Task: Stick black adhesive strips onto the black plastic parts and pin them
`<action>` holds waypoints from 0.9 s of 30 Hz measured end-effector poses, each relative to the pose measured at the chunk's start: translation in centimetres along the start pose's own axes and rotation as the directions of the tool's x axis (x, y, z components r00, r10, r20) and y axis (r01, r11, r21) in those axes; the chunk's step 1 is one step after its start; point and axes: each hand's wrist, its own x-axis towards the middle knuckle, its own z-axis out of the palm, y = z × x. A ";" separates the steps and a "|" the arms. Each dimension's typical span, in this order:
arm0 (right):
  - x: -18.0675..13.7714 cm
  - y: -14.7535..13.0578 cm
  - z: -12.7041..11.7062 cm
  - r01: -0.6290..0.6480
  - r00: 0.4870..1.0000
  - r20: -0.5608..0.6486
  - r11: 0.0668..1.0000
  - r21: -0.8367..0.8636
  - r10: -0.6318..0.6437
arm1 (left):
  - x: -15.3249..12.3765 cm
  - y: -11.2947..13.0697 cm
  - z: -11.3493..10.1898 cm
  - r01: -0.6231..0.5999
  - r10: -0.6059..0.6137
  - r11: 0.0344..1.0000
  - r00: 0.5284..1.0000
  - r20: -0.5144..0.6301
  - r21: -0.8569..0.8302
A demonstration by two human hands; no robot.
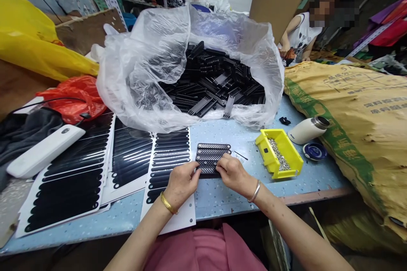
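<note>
Pale blue speckled table: big clear bag of black parts at the back, white sheets of black stickers fanned across front-left, perforated strips stacked in a row mid-front. Right: yellow bin of small metal bits, white flask on its side, blue cap just beside it. Left edge: white power bank, red bag, dark cloth.

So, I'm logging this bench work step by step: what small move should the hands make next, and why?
Probably settle the nearest strip flat beside the other strips. The left hand and right hand both pinch its ends, and the others lie side by side just beyond it.
</note>
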 end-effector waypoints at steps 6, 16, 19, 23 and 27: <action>-0.4 -0.2 0.8 -0.047 0.999 -0.008 0.990 0.131 0.049 | -0.2 0.0 0.0 0.001 -0.001 1.000 1.000 0.008 -0.006; -0.5 0.7 -1.0 -0.172 0.971 -0.109 0.939 0.298 0.213 | 0.2 -0.5 0.1 0.038 -0.039 0.999 0.998 -0.048 -0.027; 0.0 1.3 -1.4 -0.325 0.923 -0.120 0.907 0.267 0.366 | 0.6 -0.6 0.0 0.048 -0.051 0.998 0.995 -0.089 -0.034; 1.4 1.1 -1.2 -0.425 0.902 0.019 0.879 0.215 0.432 | 0.9 -0.7 -0.1 0.041 -0.048 0.997 0.993 -0.112 -0.064; 2.8 0.5 -0.9 -0.430 0.899 0.125 0.899 0.082 0.419 | 0.9 -0.8 -0.1 0.069 -0.077 0.994 0.992 -0.096 -0.080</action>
